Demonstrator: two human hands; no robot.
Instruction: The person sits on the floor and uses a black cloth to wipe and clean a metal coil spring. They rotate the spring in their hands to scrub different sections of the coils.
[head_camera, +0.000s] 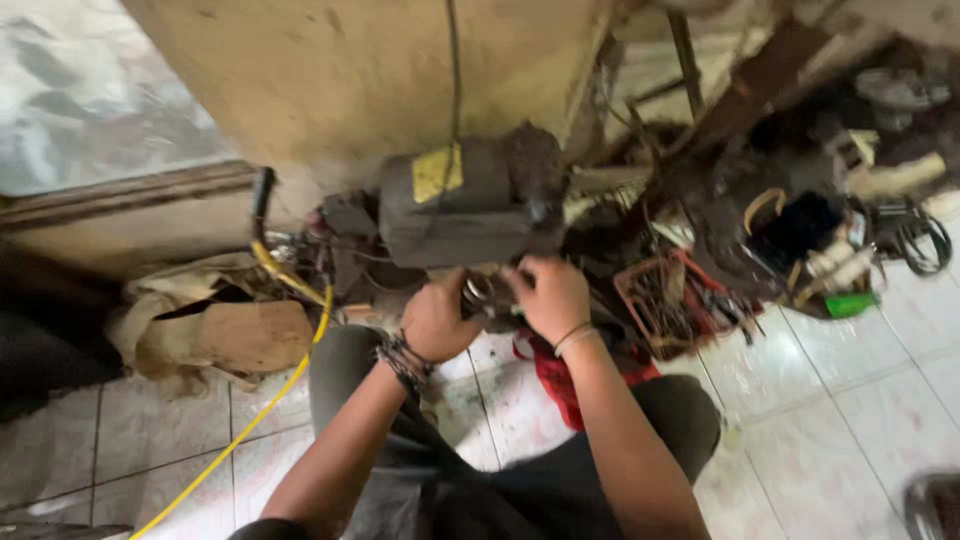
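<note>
Down at floor level, a small round metal part (487, 296) sits pinched between the left hand (437, 318) and the right hand (549, 295), both closed on it, touching. Just above stands a grimy dark grey motor block (470, 205) bearing a square yellow label (438, 172). Beneath lie white floor tiles (830, 400). Right of the block is a red wire basket (668, 300); left, a yellow hose (262, 400).

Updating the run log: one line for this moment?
left hand: on metal part | right hand: on same part | motor: behind | red crate: right
</note>
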